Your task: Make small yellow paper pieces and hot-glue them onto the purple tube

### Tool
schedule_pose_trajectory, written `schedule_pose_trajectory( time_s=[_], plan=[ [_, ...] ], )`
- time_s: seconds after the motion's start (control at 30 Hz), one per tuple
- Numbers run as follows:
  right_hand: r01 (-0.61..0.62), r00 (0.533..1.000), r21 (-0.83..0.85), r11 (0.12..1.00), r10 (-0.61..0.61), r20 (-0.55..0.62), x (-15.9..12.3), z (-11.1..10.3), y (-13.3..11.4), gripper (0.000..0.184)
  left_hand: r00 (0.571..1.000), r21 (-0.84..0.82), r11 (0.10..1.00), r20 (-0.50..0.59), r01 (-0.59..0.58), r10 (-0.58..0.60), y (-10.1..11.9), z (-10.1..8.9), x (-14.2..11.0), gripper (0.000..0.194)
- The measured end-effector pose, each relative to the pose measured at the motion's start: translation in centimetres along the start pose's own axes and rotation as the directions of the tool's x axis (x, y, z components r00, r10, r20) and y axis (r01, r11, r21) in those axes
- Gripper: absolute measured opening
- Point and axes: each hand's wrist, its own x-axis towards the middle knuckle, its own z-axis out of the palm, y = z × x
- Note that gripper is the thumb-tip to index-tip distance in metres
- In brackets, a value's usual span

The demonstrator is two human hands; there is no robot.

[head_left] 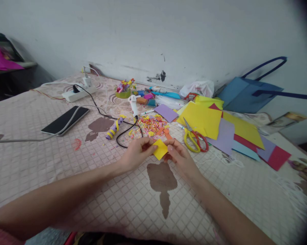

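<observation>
A small square of yellow paper (160,149) is held up above the table, turned so that a corner points down. My left hand (139,151) pinches its left corner between thumb and fingers. On the opposite corner, my right hand (181,157) has its thumb and fingertips closed. Just beyond the hands lies a heap of colourful paper scraps (149,125). Scissors (195,137) with one yellow and one red handle rest to the right of it. A purple paper roll (114,128) wound with a yellow strip lies on the left.
A white glue gun (133,104) trails a black cord to a power strip (79,93). A tablet or large phone (65,120) lies left, crossed by a grey cable. Coloured sheets (202,117) spread right, with a blue bag (245,93) behind. White string (222,159) lies nearby.
</observation>
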Motion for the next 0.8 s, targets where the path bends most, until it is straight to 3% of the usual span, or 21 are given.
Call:
schedule_pose_trajectory(
  time_s=[0.1,0.23,0.37,0.47,0.6,0.7,0.8],
  plan=[
    [0.000,1.000,-0.018,1.000,0.001,0.019,0.09,0.09,0.20,0.022,0.991,-0.203,0.970,0.037,0.134,-0.129,-0.01,0.09,0.31,0.024],
    [0.035,0.999,-0.072,0.997,-0.038,-0.038,0.24,-0.06,0.25,0.026,0.938,-0.398,0.850,0.162,0.346,-0.306,-0.09,0.16,0.51,0.026],
    [0.147,0.986,-0.164,0.975,-0.157,-0.049,0.18,-0.19,-0.05,0.023,0.903,-0.479,0.766,0.206,0.428,-0.376,-0.31,0.16,0.41,0.024],
    [0.251,0.965,-0.353,0.901,-0.260,0.021,-0.04,-0.13,-0.32,0.014,0.908,-0.527,0.742,0.181,0.413,-0.377,-0.30,0.11,0.38,0.022],
    [0.338,0.932,-0.520,0.784,-0.356,0.069,-0.20,-0.16,-0.42,0.023,0.926,-0.586,0.719,0.197,0.373,-0.321,-0.10,0.19,0.42,0.021],
    [0.332,0.929,-0.490,0.806,-0.369,0.023,-0.07,-0.45,-0.25,0.022,0.975,-0.581,0.783,0.110,0.220,-0.193,0.09,0.35,0.33,0.019],
    [0.313,0.935,-0.442,0.841,-0.354,-0.011,0.14,-0.78,-0.06,0.018,1.000,-0.445,0.895,0.001,0.003,-0.003,0.21,0.36,0.08,0.034]
  ],
)
